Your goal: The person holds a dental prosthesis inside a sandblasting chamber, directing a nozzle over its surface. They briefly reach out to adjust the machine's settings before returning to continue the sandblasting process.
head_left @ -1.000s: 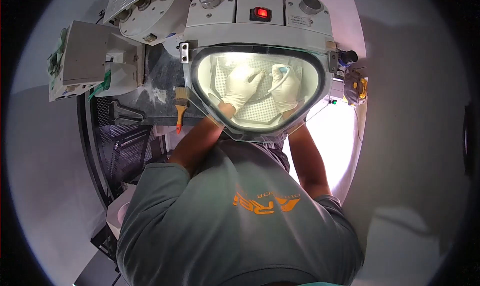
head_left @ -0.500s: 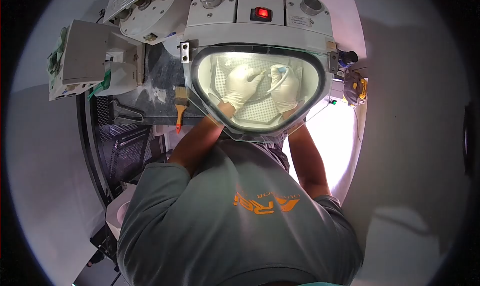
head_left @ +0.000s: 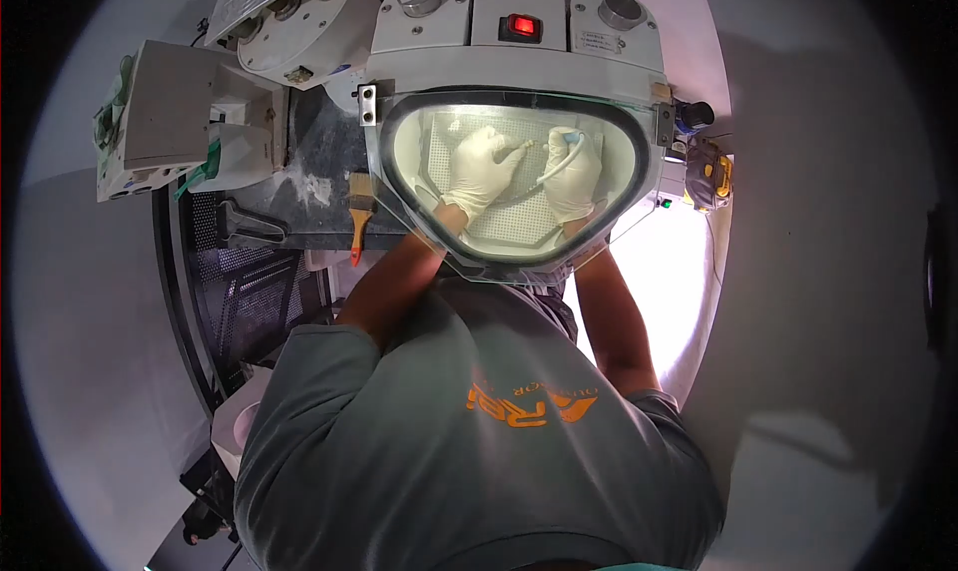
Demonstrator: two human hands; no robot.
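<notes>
Both hands wear white gloves and are inside a lit cabinet, seen through its clear window. My left hand has thumb and fingers pinched on a small pale piece, too small to make out well. Facing it, my right hand is closed round a pen-like handpiece with a blue part. A pale hose curves from the handpiece past the palm. The handpiece's tip is near the small piece; whether they touch is unclear. Beneath both hands lies a perforated grid floor.
Left of the cabinet, a wooden-handled brush lies on a dark, dusty bench. White machines stand farther left. A red-lit switch is on the cabinet top. A yellow and black tool is at the right.
My right hand has shifted slightly right, widening the gap between the hands. My left hand has barely moved and keeps its pinch.
</notes>
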